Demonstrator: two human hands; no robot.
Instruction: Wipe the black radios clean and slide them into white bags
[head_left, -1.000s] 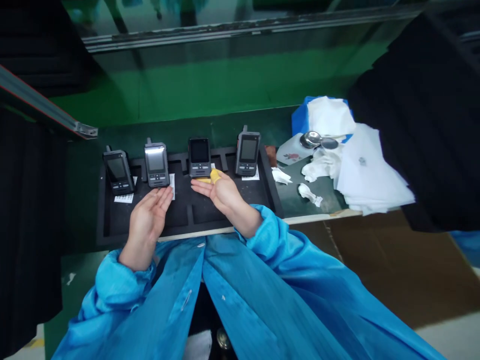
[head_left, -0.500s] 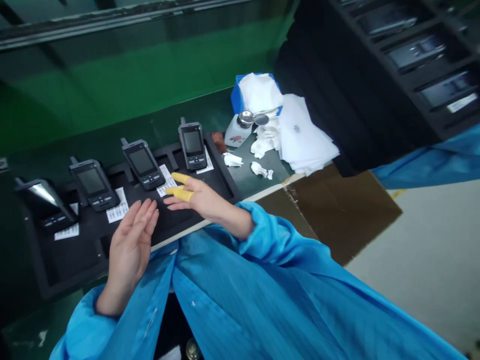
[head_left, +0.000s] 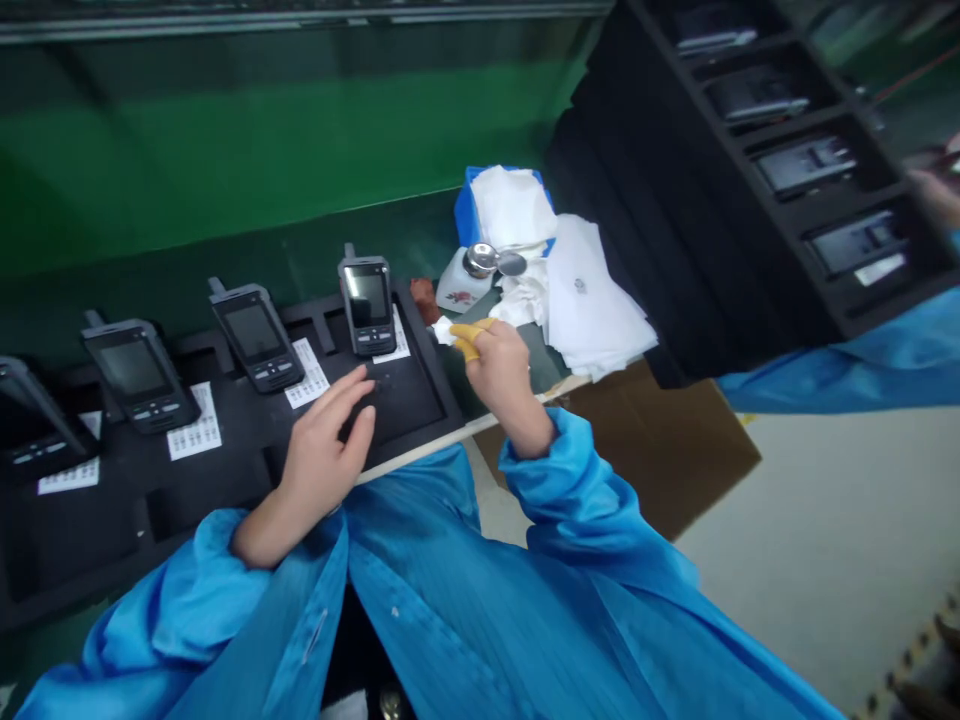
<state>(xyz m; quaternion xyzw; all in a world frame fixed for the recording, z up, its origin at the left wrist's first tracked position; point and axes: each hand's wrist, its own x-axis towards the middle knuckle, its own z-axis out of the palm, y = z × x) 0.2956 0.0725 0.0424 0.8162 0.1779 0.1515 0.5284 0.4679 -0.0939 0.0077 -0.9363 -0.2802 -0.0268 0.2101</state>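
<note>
Right hand [head_left: 501, 368]: fingers are curled nearly together, with yellow covers [head_left: 466, 345] worn at the tips; whether anything is pinched cannot be told.
Tissue scrap [head_left: 442, 331]: found just left of the yellow covers, seemingly touched by them; its long axis is set roughly in line with the covered fingers, and it is reached most nearly by the right hand.
Left hand [head_left: 324, 445]: loosely spread, nothing gripped, placed over the black tray [head_left: 409, 400], left of the grip and nearer the body.
Bottle [head_left: 459, 288]: set just beyond the scrap; a red flower is printed on it.
Nearest phone [head_left: 368, 305]: stood left of the grip, long axis pointed away from the body.
White sheets [head_left: 592, 305]: piled right of the grip; one small grey mark, unreadable.
Other phones [head_left: 256, 338]: lined up farther left.
Label sheets [head_left: 306, 375]: tucked by the phones; printed rows cannot be read.
Brands: none can be read.
</note>
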